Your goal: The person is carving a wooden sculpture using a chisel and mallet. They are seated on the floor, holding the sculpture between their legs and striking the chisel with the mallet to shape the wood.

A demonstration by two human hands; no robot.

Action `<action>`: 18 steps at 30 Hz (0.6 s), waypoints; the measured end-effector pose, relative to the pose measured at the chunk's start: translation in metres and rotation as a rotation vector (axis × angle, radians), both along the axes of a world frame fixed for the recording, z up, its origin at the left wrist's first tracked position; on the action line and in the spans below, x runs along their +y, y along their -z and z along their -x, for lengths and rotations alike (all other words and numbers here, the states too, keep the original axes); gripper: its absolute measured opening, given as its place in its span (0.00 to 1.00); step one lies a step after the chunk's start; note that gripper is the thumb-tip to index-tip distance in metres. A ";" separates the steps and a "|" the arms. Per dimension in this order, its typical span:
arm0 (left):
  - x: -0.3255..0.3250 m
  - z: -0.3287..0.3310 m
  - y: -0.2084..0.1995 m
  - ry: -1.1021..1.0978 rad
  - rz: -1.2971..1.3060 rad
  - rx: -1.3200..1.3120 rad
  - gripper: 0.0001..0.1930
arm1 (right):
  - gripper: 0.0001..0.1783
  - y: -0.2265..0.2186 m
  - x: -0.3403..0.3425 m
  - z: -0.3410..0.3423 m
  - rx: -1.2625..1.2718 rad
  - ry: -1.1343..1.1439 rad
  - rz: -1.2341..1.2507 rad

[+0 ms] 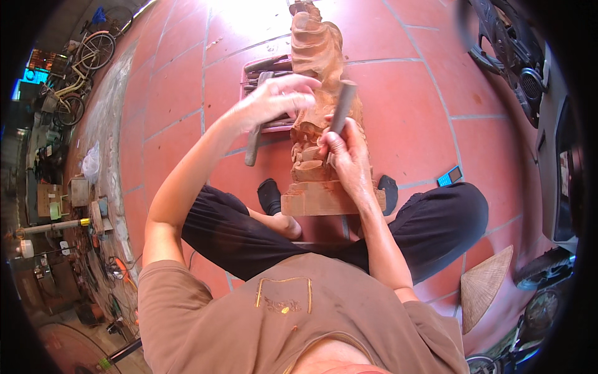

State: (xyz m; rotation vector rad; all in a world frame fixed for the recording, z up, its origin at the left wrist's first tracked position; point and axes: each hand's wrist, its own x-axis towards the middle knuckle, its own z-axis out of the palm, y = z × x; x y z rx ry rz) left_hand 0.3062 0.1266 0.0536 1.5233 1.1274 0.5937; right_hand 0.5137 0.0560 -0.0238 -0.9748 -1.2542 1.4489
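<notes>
A carved wooden statue (316,50) lies lengthwise between my legs, its flat base (330,201) nearest me. My right hand (349,153) is closed around a round wooden tool handle (344,106) over the statue's middle; the handle's pale end points up and away, and no blade shows. Raised over the statue's left side, my left hand (283,100) is slightly blurred, fingers apart and nothing seen in it. Behind that wrist passes a dark wooden stick (252,146), perhaps a mallet. Beyond it a pink tray (274,129) holds several dark-handled tools.
My bent legs in dark trousers flank the statue on the red tiled floor (411,131). A blue phone (450,176) and a conical hat (488,287) lie at the right, near motorbikes (514,56). Bicycles (78,75) and cluttered tools and cables line the left side.
</notes>
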 end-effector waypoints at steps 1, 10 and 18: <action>-0.014 -0.010 -0.005 0.035 0.012 -0.045 0.23 | 0.18 0.000 -0.002 0.002 -0.074 -0.033 -0.028; -0.019 -0.015 -0.019 -0.255 -0.083 -0.175 0.11 | 0.11 0.005 -0.005 0.003 -0.051 -0.123 0.005; -0.012 -0.005 -0.012 -0.233 0.075 -0.407 0.10 | 0.07 -0.009 0.004 -0.003 -0.206 0.038 0.018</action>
